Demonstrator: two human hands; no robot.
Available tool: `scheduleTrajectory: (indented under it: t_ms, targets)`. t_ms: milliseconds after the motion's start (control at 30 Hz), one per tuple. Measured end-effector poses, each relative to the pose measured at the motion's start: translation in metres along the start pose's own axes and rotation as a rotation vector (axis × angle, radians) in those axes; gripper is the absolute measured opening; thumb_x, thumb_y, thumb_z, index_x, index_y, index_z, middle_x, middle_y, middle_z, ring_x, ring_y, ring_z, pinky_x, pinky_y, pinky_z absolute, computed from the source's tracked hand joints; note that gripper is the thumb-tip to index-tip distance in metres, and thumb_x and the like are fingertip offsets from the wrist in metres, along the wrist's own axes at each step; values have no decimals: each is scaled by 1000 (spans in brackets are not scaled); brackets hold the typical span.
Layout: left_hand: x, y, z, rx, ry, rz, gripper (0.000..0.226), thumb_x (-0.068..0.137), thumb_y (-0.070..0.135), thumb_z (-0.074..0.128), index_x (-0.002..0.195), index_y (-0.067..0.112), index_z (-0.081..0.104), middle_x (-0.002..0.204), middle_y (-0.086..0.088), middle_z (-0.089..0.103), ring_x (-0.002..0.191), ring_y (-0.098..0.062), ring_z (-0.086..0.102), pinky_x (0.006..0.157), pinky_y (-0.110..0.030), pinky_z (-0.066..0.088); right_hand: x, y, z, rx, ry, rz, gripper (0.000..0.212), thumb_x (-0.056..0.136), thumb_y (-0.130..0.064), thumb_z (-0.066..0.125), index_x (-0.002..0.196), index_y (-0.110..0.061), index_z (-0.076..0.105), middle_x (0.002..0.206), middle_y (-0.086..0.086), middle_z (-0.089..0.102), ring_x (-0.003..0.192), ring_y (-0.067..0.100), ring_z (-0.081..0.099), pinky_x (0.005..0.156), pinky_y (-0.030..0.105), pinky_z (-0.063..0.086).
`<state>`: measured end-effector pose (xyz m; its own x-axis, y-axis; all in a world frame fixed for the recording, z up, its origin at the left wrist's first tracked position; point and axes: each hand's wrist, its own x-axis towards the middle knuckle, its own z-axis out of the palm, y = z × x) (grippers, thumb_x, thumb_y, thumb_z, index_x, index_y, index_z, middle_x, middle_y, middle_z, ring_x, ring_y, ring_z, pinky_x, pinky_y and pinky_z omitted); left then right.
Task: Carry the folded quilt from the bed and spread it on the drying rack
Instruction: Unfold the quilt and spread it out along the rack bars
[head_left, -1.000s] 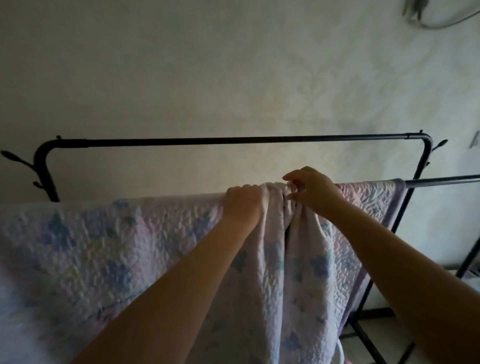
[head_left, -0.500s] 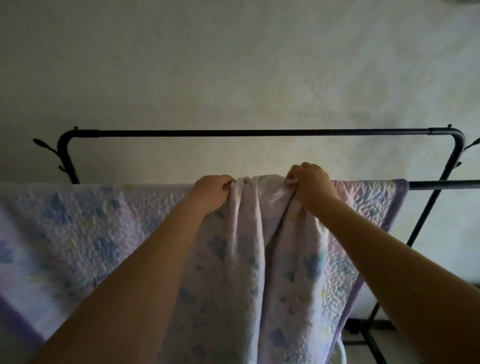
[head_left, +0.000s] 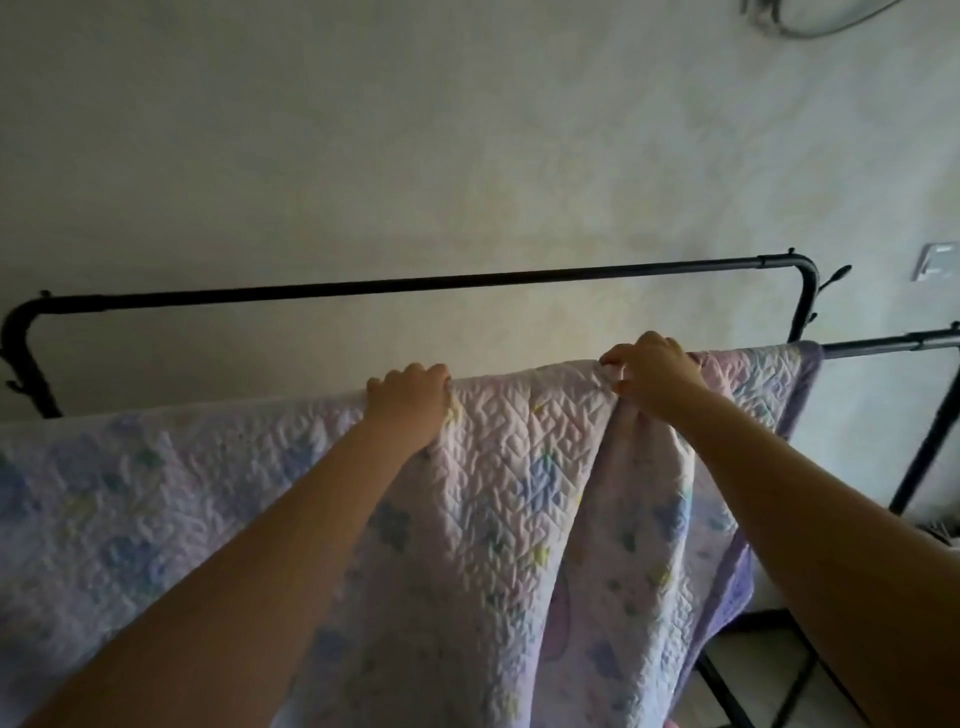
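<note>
Quilted lilac fabric with blue flowers, the quilt (head_left: 519, 519), is draped over the near bar of the black drying rack (head_left: 415, 283) and hangs down toward the camera. Its top edge is gripped by the left hand (head_left: 410, 402), whose fingers are curled over the fold. A bunched pleat of the cloth is pinched by the right hand (head_left: 652, 371) at the top edge, to the right. Behind the rack a pale wall (head_left: 467, 156) is seen.
</note>
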<state>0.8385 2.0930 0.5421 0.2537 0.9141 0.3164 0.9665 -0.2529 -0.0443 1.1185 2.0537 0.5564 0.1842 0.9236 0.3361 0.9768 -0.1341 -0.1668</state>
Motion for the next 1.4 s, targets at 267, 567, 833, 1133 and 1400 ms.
scheduleTrajectory:
  t_ms: [267,567,833,1133,1400]
  targets:
    - [9,101,11,-153,157,330,35,94,18,48,129,21,49,123,-2,59,111,-27,57,95,-43,41,-5,38,-4,345,264,53,27,88,-8,63,108,-25,68,112,2,57,99,19,59,84,30,48]
    - [32,164,16,-224,154,11,20,95,21,50,109,24,65,102,-3,70,103,-27,62,106,-51,33,13,92,10,131,263,-122,23,83,-20,72,105,-17,64,105,1,58,97,19,59,82,29,46]
    - [32,169,-3,-266,23,-131,32,101,34,41,120,28,65,125,-6,64,120,-31,53,112,-58,22,47,135,-12,59,199,-161,17,92,-15,58,104,-6,68,103,14,62,96,32,62,83,38,52]
    - [50,194,-14,-297,4,-250,31,98,25,47,110,11,71,114,-14,68,106,-31,61,91,-33,45,60,223,-28,27,239,212,23,91,-12,57,108,3,61,106,20,59,98,37,62,82,44,53]
    - [74,214,-6,-158,46,-281,32,88,-1,50,110,12,67,118,-14,62,109,-33,59,98,-41,42,56,200,-18,83,66,-43,24,93,-19,49,96,-27,72,103,-1,67,86,19,63,71,27,48]
